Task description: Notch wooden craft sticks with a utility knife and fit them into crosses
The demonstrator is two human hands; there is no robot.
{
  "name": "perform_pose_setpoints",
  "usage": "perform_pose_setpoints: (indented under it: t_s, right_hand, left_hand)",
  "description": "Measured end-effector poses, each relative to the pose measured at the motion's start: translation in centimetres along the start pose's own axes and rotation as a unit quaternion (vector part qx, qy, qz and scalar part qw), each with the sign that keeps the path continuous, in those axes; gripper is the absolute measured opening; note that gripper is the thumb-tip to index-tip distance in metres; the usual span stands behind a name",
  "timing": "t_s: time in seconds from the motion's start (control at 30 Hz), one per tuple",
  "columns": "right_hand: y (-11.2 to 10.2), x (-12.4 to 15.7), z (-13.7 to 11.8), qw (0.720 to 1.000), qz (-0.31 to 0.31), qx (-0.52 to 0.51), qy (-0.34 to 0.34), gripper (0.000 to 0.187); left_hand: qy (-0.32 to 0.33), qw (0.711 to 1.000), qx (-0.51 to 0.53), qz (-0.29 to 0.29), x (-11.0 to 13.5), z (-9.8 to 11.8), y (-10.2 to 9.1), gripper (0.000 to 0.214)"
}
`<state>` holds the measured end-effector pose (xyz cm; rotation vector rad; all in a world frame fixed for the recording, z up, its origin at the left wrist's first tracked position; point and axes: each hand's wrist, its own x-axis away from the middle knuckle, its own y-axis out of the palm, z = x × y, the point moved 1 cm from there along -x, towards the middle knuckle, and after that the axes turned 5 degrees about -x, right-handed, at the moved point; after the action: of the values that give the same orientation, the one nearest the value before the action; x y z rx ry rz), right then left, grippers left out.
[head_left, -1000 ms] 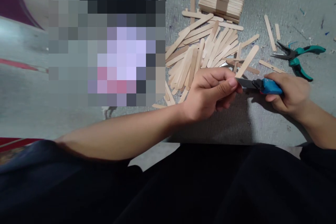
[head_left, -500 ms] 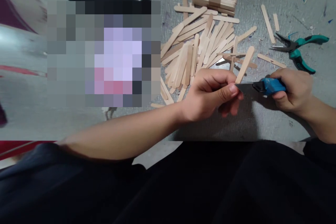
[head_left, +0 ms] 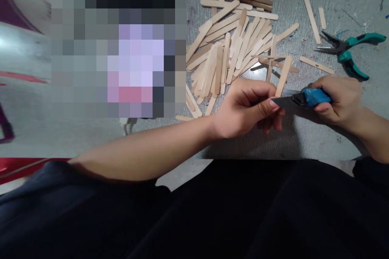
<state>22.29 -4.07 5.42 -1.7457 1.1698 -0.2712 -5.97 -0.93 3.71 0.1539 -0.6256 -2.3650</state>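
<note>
1. The left hand (head_left: 246, 107) is closed, thumb and fingers pinching the lower end of a stick (head_left: 282, 73). The stick's long axis rises up and slightly right from that pinch.
2. The right hand (head_left: 338, 100) is wrapped shut round a blue-handled knife (head_left: 313, 97). Its blade points left and meets the stick's base, right by the left thumb.
3. Both hands are above the floor (head_left: 304, 141), by the lap.
4. A pile (head_left: 227, 48) of sticks lies just beyond the left hand, and pliers (head_left: 343, 48) lie beyond the right.
5. No writing can be read.

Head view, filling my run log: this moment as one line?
left hand: pinches wooden stick | right hand: grips blue knife | blade at stick | pliers: untouched
</note>
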Motion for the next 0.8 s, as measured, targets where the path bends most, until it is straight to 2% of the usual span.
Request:
perform_pose_setpoints:
  t_s: [0.37,0.53,0.67,0.8]
  right_hand:
    - [-0.4,-0.8,-0.9,0.998,-0.051,-0.038,0.007,0.069]
    - [-0.4,-0.3,-0.9,0.998,-0.051,-0.04,0.005,0.07]
    - [-0.5,0.3,-0.9,0.996,-0.075,-0.021,0.034,0.076]
    - [-0.5,0.6,-1.2,0.997,-0.072,-0.017,0.032,0.072]
  left_hand:
    - [-0.003,1.0,-0.006,0.0,0.4,-0.2,0.4,0.046]
    - [-0.006,1.0,-0.007,-0.001,0.6,-0.3,0.6,0.048]
    - [0.008,1.0,-0.017,-0.007,0.8,-0.5,0.9,0.044]
    - [0.012,0.999,-0.036,-0.004,0.9,-0.3,1.1,0.041]
